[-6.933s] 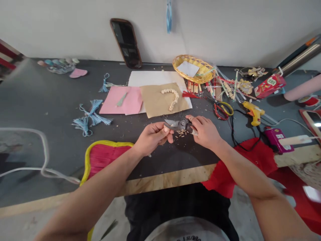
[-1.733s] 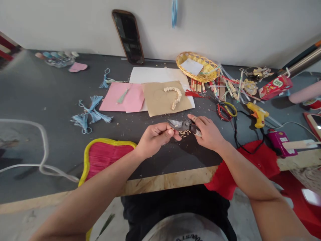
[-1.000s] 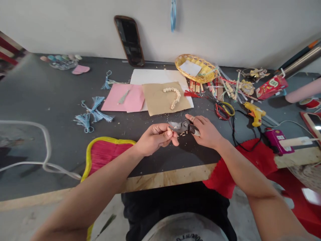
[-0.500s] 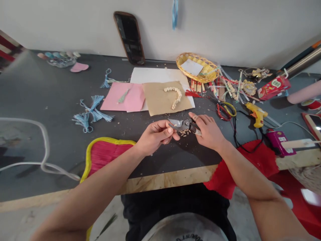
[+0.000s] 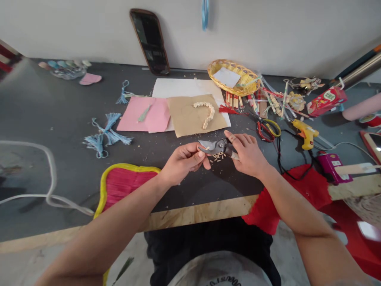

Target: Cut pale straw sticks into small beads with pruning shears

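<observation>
Against a pale wall (image 5: 89, 31), the dark worktop (image 5: 68, 167) is carrying a scatter of craft things around a person's two hands. Just ahead of the belly, the right hand (image 5: 246, 154) is gripping the pruning shears (image 5: 218, 146) by the handles, the blades parted and pointing toward the left hand (image 5: 184, 161). Thumb and fingers there are closing in a narrow pinch at the blade tips, apparently on a thin pale piece (image 5: 206, 148) mostly hidden from me; the hand is probably steadying it between the blades. Short pale bits (image 5: 219, 157) are lying beneath the shears, between the hands.

Beyond the hands, a brown sheet (image 5: 184, 113) is bearing a curved strand (image 5: 211, 112) of small cream-coloured pieces, perhaps so that it stands out and keeps off the dusty surface. A phone (image 5: 150, 41) is leaning upright against the wall, likely for easy viewing.

Farther off, ahead of the right hand, a wicker basket (image 5: 248, 78) is holding a white slip (image 5: 227, 77) and some thin strips. Far ahead of the left hand, a clear dish (image 5: 68, 74) is holding what seem to be pastel round-topped bits (image 5: 53, 64). Right of the right hand, a red drink carton (image 5: 327, 100) is tilting, its straw poking out; its contents I cannot see.
</observation>
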The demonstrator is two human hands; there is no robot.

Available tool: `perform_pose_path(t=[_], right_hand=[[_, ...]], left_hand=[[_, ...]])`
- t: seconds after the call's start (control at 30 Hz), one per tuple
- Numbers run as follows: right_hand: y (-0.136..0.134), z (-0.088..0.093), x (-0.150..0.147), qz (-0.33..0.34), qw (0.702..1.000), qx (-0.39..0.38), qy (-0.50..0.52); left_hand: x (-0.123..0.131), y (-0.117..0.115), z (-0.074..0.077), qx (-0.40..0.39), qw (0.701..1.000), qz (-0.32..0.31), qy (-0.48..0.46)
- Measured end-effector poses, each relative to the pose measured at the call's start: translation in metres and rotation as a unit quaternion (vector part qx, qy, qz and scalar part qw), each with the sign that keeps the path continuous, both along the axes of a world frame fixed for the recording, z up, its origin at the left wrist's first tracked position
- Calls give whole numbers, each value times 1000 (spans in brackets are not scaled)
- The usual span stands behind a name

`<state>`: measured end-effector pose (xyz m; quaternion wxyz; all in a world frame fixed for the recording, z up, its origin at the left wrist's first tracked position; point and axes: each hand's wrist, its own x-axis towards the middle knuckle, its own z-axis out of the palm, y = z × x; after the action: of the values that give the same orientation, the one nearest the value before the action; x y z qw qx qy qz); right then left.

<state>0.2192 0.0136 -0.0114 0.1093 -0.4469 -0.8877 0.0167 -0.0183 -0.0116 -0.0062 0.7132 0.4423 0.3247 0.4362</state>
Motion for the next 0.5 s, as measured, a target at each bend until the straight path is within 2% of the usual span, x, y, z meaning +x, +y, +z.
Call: perform_pose_path(t=[0.3,0.5], right_hand=[[-1,2,-2,17,999,-25,10],[1,-5,-1,12,999,-20,43]], left_hand=[[-4,1,0,62,997,8,55],[-3,2,0,54,998,17,39]])
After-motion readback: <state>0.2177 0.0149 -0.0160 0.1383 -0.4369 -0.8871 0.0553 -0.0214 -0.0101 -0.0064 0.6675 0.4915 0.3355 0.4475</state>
